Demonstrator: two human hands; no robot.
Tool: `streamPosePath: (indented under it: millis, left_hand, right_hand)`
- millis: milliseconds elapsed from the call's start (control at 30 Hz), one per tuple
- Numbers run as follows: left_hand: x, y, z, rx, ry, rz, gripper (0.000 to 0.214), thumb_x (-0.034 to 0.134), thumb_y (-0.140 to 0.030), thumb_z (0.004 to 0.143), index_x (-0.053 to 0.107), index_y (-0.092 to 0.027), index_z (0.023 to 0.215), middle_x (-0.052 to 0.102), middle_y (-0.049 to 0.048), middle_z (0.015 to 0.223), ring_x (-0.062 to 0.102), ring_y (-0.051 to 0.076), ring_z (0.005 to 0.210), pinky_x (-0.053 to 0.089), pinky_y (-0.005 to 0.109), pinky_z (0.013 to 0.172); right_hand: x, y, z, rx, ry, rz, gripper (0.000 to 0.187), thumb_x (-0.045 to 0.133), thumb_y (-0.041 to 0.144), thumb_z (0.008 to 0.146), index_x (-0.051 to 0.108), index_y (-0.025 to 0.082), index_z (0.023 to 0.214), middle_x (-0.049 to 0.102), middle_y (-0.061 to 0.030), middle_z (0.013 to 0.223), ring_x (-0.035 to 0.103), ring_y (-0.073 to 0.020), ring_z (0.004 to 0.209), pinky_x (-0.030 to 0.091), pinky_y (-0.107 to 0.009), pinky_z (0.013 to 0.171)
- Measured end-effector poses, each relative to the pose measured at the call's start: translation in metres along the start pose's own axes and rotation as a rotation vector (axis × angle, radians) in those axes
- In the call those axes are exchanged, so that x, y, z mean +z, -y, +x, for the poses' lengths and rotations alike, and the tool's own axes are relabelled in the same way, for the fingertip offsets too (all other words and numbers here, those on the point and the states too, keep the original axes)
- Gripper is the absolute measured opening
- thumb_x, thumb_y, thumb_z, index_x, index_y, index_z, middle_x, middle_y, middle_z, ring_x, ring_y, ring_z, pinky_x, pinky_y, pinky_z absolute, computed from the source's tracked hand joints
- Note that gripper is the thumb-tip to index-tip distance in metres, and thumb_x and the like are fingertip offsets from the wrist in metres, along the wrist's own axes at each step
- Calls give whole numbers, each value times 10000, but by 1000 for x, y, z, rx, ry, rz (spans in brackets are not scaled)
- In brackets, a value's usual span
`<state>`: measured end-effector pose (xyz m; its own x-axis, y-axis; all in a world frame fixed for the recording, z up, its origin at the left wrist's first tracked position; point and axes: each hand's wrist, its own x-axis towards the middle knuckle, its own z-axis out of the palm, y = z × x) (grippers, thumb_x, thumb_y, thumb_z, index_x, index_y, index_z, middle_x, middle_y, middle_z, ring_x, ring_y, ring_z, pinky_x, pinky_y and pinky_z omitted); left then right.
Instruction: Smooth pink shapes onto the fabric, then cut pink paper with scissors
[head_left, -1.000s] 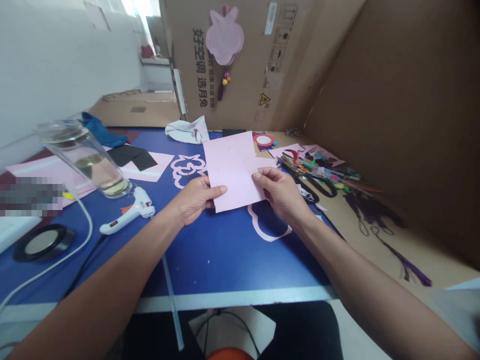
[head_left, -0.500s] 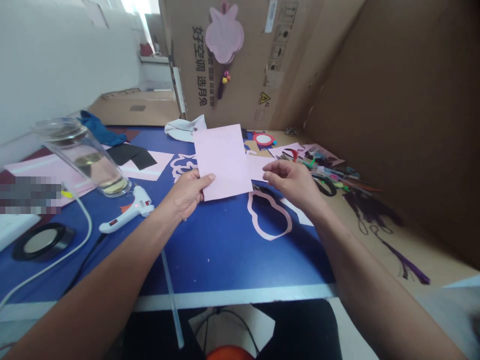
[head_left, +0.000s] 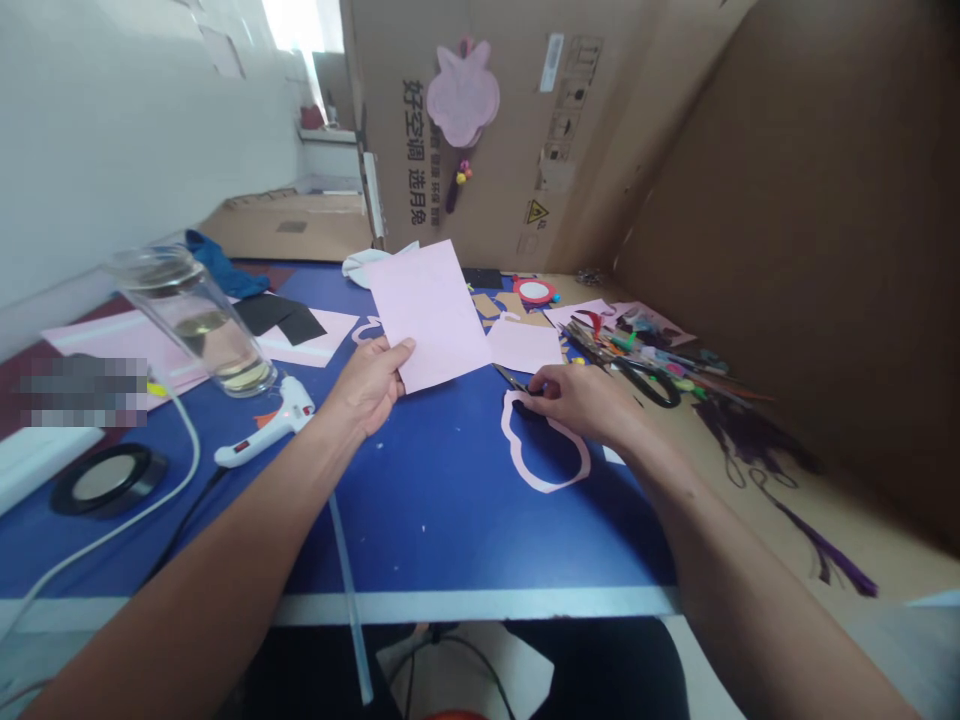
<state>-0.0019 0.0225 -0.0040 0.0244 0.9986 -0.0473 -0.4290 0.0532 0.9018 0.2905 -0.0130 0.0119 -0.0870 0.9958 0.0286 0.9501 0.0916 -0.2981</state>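
STEP: pink sheet (head_left: pixel 431 310) is held raised over the blue table (head_left: pixel 420 500), pinched by the left hand (head_left: pixel 367 385) | right hand (head_left: pixel 577 400) is laid on the scissors (head_left: pixel 512 380); closure cannot be told | NEXT: a sure hold on the handles is judged needed.

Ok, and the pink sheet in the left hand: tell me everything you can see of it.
The pink sheet is a plain, pale pink rectangle, apparently paper or thin card, flat, with no cut-outs or marks showing. It is lifted off the blue table and tilted, its top leaning left. The left hand alone holds it, pinching the lower left corner, thumb on the front face. The right hand is apart from it, low by the table.
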Motion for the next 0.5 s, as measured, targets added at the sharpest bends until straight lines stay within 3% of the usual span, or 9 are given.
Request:
streamPosePath:
  millis: [233,500]
  left_hand:
    - [-2,-1,-1,-15,3,24,209,753,-152,998,814,-121,1195,876,195,1144,843,350,1171,704,526,1025]
    - [-2,-7,0,-7,-30,10,173,724,-115,999,801,-110,1154,874,201,1123,842,348,1169,704,520,1030]
  right_hand:
    - [4,9,-2,58,14,-106,273,723,531,1030,813,291,934,830,-49,956,706,-243,804,350,-336,612]
    - [7,12,-3,35,27,-115,164,721,397,1016,806,286,932,832,-57,937,713,-253,812,360,-339,617]
